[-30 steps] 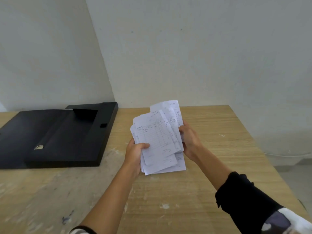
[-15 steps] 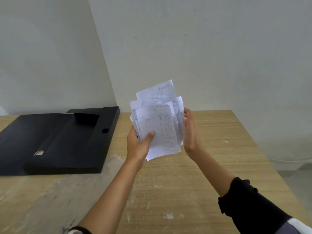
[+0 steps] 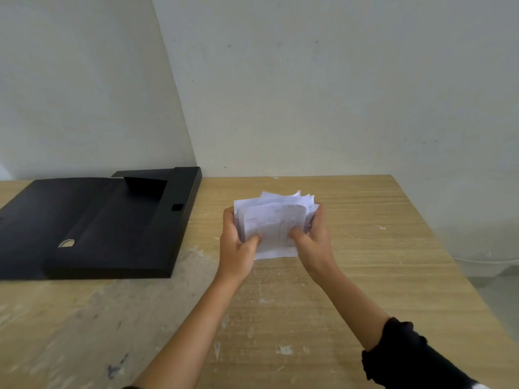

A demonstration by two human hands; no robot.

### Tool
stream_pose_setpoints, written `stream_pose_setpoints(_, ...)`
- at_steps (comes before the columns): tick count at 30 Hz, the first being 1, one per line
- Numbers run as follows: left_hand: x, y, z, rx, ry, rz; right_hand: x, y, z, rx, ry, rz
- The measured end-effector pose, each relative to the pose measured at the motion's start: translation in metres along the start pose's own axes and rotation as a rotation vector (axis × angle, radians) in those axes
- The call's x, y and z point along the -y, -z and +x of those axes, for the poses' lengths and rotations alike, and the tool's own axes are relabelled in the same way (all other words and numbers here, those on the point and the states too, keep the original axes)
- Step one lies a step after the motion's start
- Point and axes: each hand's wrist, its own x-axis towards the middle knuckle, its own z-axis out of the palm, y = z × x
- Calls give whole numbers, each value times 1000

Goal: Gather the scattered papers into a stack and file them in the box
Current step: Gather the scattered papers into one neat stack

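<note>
I hold a loose bundle of white printed papers (image 3: 273,223) between both hands above the middle of the wooden table (image 3: 365,248). My left hand (image 3: 237,248) grips the bundle's left edge with the thumb on the front sheet. My right hand (image 3: 314,242) grips its right edge the same way. The sheets are uneven, and their top corners fan out. The black file box (image 3: 112,228) lies open and flat on the table to the left of my hands, its lid spread further left. No paper shows inside it.
The table stands in a corner of pale walls (image 3: 309,94). Its right edge (image 3: 438,248) drops to a grey floor. White paint smears mark the wood near me. The table's near left part is worn and pale.
The bundle has come down from an upright hold in front of the wall to just above the table. My right thumb now lies on the front sheet, and the sheets are squeezed closer together.
</note>
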Motion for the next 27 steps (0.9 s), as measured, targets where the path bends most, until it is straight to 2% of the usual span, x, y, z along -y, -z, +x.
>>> stream_pose_setpoints(8,-2,-11,0,-7,-25,-25,3,-9,1,18,3,4)
stream_pose_setpoints(11,-1,-14,-1,-28,17,-34,6,-7,-1,86,26,-48)
stream_pose_setpoints(14,-1,-13,-2,-37,48,-43,16,-1,2,81,14,-115)
stream_pose_setpoints(16,-2,-12,-3,-29,45,-44,26,5,1,82,116,-279)
stream_pose_setpoints(20,-6,-13,-4,-5,44,-68,45,5,-2,100,479,-809)
stream_pose_setpoints(23,-8,-12,-5,3,54,-74,48,6,-1,250,543,-1134)
stream_pose_setpoints(27,-11,-9,-4,27,52,-58,53,8,6,312,581,-1222)
